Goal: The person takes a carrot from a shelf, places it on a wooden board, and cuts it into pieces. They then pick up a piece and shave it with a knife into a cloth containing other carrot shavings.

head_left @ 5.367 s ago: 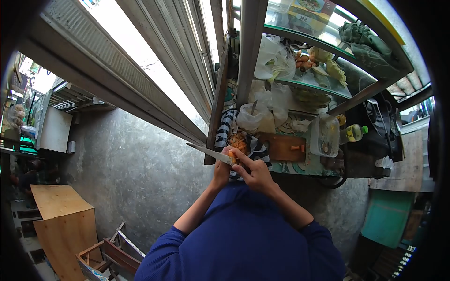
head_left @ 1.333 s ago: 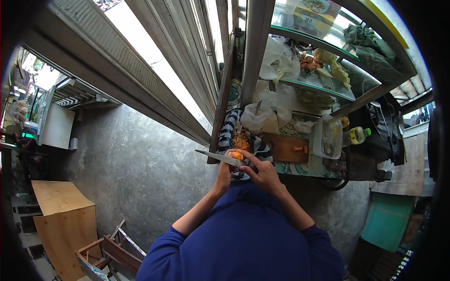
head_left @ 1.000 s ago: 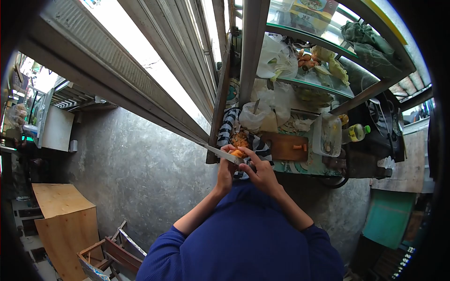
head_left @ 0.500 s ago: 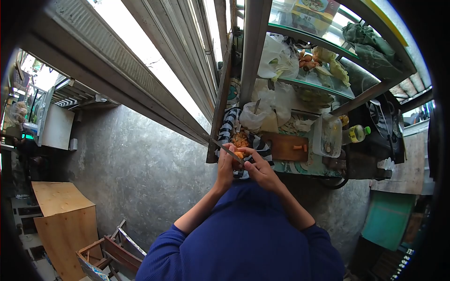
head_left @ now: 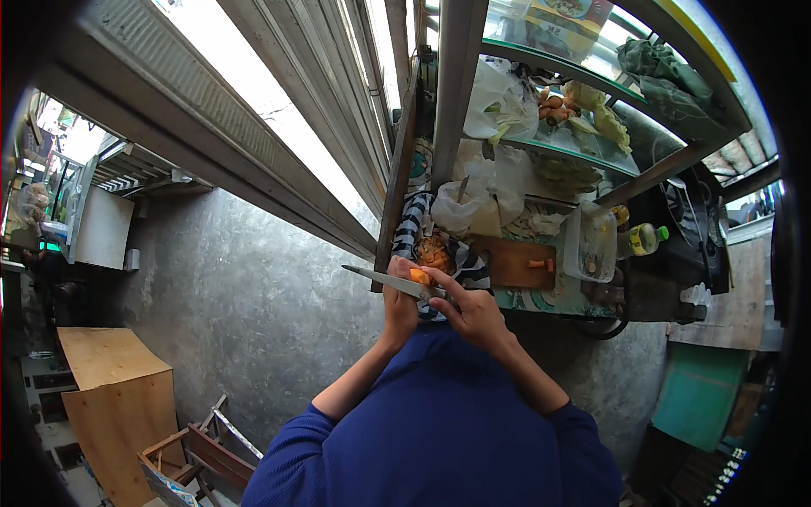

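My left hand [head_left: 400, 306] is closed around an orange carrot piece [head_left: 419, 276], just in front of the table edge. My right hand [head_left: 470, 311] grips a knife [head_left: 384, 280] whose blade lies across the carrot piece and points left. Just beyond my hands, orange peelings or shavings [head_left: 433, 252] lie on a black-and-white cloth [head_left: 410, 221]. To the right of them is a wooden cutting board [head_left: 507, 264] with a small carrot piece [head_left: 541, 264] on it.
A clear plastic container [head_left: 590, 245] and a green-capped bottle [head_left: 644, 241] stand right of the board. Plastic bags [head_left: 459, 208] lie behind. Above, a glass shelf [head_left: 583, 156] holds vegetables. Metal shutter panels [head_left: 253, 110] rise at the left.
The knife blade has swung lower on its left side and now shows more of its flat face. My left hand has shifted slightly left, and the carrot piece shows more clearly.
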A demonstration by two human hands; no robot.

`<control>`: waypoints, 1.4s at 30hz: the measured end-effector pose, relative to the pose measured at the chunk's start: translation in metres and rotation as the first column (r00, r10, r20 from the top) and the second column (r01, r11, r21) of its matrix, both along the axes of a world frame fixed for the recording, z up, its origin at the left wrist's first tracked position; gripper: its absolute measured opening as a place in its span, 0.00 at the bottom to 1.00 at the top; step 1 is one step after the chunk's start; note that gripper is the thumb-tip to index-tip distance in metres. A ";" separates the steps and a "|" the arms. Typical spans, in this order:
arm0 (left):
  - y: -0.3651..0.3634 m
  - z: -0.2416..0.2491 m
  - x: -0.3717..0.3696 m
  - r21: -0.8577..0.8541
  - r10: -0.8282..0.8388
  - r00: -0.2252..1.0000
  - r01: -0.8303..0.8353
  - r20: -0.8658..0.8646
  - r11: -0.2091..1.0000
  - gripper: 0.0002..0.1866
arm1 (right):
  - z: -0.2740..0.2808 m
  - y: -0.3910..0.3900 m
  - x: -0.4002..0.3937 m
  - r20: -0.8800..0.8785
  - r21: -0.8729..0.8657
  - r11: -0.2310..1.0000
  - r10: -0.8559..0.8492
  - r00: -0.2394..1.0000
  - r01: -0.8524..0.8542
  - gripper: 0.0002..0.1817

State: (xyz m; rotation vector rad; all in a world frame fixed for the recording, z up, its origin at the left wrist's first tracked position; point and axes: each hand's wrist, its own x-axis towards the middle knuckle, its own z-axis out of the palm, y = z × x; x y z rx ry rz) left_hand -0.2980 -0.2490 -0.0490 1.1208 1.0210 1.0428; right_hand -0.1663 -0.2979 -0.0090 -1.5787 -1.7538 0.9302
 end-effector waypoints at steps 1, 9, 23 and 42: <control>0.000 0.001 0.002 0.065 0.040 0.999 -0.038 -0.030 0.997 0.18 | -0.002 0.000 -0.002 -0.020 0.009 1.000 -0.021 1.000 0.021 0.25; -0.015 -0.007 0.010 0.200 0.174 0.982 -0.157 -0.070 0.967 0.12 | -0.003 0.000 -0.009 -0.159 -0.007 0.996 -0.089 0.983 0.089 0.23; -0.009 -0.005 0.010 0.256 0.209 0.978 -0.199 -0.012 0.946 0.12 | -0.008 0.007 -0.018 -0.570 -0.133 0.990 -0.107 0.815 0.037 0.24; -0.012 0.007 0.014 0.215 0.161 0.986 -0.147 -0.050 0.966 0.11 | -0.017 0.015 -0.019 -0.297 -0.011 0.987 -0.156 0.942 0.160 0.20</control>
